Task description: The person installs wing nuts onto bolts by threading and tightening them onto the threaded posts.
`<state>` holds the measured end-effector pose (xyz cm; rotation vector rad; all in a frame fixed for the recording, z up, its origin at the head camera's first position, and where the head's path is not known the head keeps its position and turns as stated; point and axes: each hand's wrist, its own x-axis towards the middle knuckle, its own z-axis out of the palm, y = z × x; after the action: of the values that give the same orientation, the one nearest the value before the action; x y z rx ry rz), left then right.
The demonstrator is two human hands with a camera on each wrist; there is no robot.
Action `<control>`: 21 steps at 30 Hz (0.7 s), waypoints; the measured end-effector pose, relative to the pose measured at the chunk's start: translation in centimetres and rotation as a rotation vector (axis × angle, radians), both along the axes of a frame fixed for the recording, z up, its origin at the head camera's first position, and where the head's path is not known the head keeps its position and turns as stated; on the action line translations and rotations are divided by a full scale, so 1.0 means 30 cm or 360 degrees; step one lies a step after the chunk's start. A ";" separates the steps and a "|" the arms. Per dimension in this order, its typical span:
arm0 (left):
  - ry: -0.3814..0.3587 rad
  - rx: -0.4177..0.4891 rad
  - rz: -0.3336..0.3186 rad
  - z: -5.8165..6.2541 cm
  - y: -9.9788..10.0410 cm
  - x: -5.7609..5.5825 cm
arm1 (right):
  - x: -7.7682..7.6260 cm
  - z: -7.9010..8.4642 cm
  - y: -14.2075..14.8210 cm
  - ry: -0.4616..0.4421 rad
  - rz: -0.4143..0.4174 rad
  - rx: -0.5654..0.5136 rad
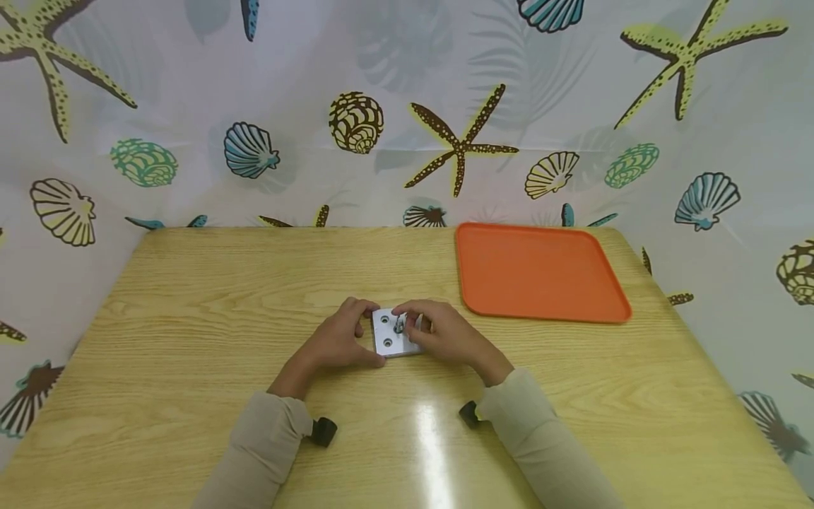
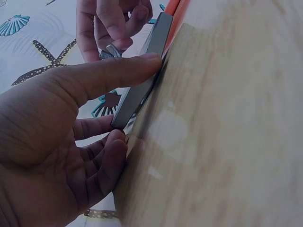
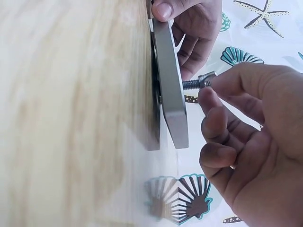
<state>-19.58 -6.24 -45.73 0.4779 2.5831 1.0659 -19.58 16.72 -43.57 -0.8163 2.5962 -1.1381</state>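
Note:
A silver metal plate [image 1: 395, 346] with countersunk holes lies near the middle of the wooden table. My left hand [image 1: 340, 338] grips it from the left side, thumb on the near edge and fingers at the far corner. From the plate's upper face a threaded wing screw [image 3: 191, 84] stands upright, part of its thread showing. My right hand [image 1: 448, 332] pinches the screw's head between thumb and forefinger, the other fingers curled loosely, as the right wrist view shows. In the left wrist view, my thumb crosses the plate's edge [image 2: 128, 105]. The plate's right part is hidden under my right hand in the head view.
An orange tray [image 1: 540, 272] lies at the table's back right, beyond my right hand. Wood-grain tabletop [image 1: 254, 283] surrounds the plate. A curtain [image 1: 305, 63] printed with shells and starfish hangs behind the table and along both sides.

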 end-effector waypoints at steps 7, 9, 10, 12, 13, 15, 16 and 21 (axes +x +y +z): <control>-0.0005 0.0005 0.0000 -0.003 0.000 -0.002 | 0.000 -0.003 0.008 0.0055 -0.0061 -0.0034; -0.0011 0.0006 0.0000 -0.002 0.001 -0.003 | 0.000 -0.002 0.010 0.0072 -0.0071 -0.0041; -0.0013 0.0006 0.0001 -0.002 0.001 -0.004 | 0.000 -0.002 0.010 0.0084 -0.0070 -0.0044; -0.0012 0.0008 0.0001 -0.002 0.001 -0.005 | -0.001 -0.002 0.011 0.0096 -0.0074 -0.0051; -0.0010 0.0009 0.0001 -0.002 0.001 -0.005 | -0.001 -0.002 0.011 0.0096 -0.0077 -0.0060; -0.0004 0.0005 -0.0001 -0.002 0.001 -0.006 | -0.001 -0.001 0.011 0.0102 -0.0078 -0.0075; -0.0002 0.0004 -0.0002 -0.002 0.000 -0.006 | -0.001 0.000 0.010 0.0107 -0.0074 -0.0083; -0.0004 0.0009 0.0000 -0.001 -0.001 -0.004 | -0.002 -0.001 0.007 0.0113 -0.0068 -0.0093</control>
<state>-19.70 -6.28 -45.75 0.4777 2.5783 1.0733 -19.63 16.94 -43.58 -0.8322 2.6614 -1.2235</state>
